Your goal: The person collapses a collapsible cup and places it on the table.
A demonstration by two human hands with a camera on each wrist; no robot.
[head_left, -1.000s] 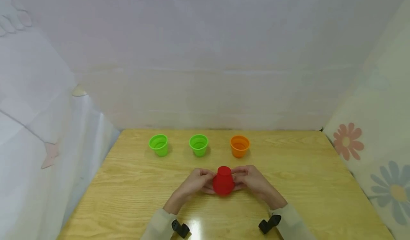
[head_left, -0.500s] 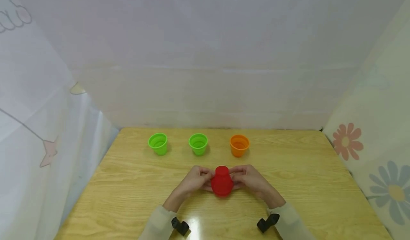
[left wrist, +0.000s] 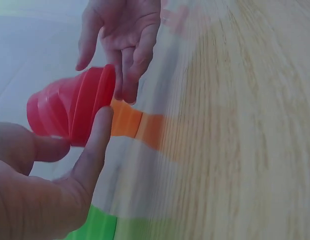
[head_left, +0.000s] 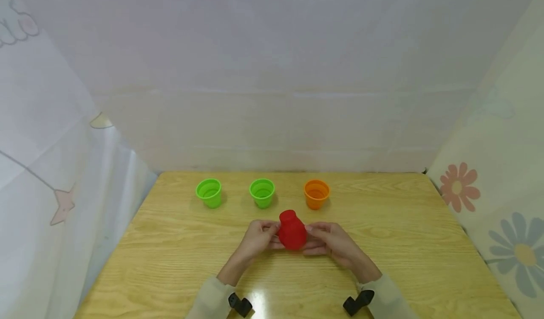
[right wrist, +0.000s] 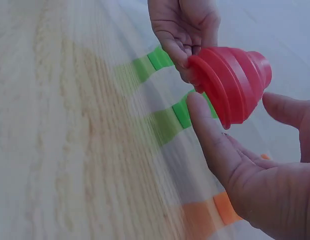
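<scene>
My left hand (head_left: 257, 237) pinches a red collapsible cup (head_left: 293, 235) between thumb and fingers, clear of the table in the left wrist view. The red cup (right wrist: 235, 82) is turned over, its narrow base pointing up and away and its wide ridged rim low. My right hand (head_left: 335, 243) is spread beside the cup; in the right wrist view its thumb and fingers stand around the cup without curling on it, one fingertip close to the rim. Beyond the hands stand two green cups (head_left: 209, 193) and an orange cup (head_left: 316, 194), mouths up.
The cups form a row along the back of the wooden table (head_left: 382, 224). A pale curtain (head_left: 272, 97) hangs behind the table, with printed cloth at both sides. Black wrist cameras (head_left: 240, 305) sit on the sleeves.
The red cup has risen from near the table and tilted leftward. My right hand has loosened from it and opened out, while my left hand keeps its pinch.
</scene>
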